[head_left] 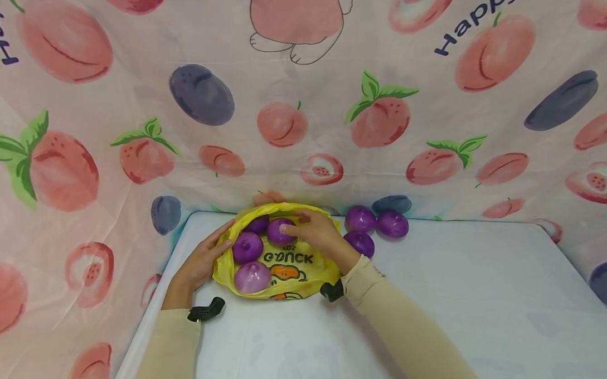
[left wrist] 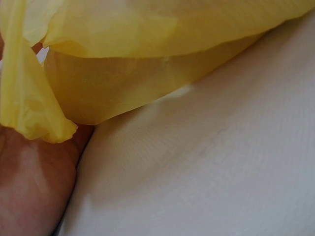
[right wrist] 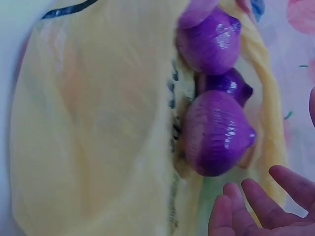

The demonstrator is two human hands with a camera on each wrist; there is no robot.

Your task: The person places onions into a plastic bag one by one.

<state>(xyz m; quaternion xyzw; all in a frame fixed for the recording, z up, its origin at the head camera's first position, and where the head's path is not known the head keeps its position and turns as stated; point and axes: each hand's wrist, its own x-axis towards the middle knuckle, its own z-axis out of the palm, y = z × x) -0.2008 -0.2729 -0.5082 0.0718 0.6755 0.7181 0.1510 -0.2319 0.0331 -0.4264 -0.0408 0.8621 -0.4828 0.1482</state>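
Observation:
A yellow plastic bag [head_left: 306, 281] with duck printing lies on the table, its mouth spread wide. Several glossy purple onions sit in it, among them a paler lilac one [head_left: 252, 279] at the near left. My left hand [head_left: 202, 264] holds the bag's left rim, thumb on the inner side; in the left wrist view folds of yellow plastic cover most of that hand. Over the bag's right side is my right hand [head_left: 319, 233], its thumb overlapping an onion [head_left: 276, 232] in the head view. The right wrist view shows its fingers spread, apart from the nearest onion [right wrist: 219, 135].
To the right of the bag, three purple onions [head_left: 361, 218] lie close together on the white table [head_left: 463, 295]. Behind the table and at its sides hangs a peach-print cloth [head_left: 280, 90]. Each wrist carries a small black device [head_left: 206, 310].

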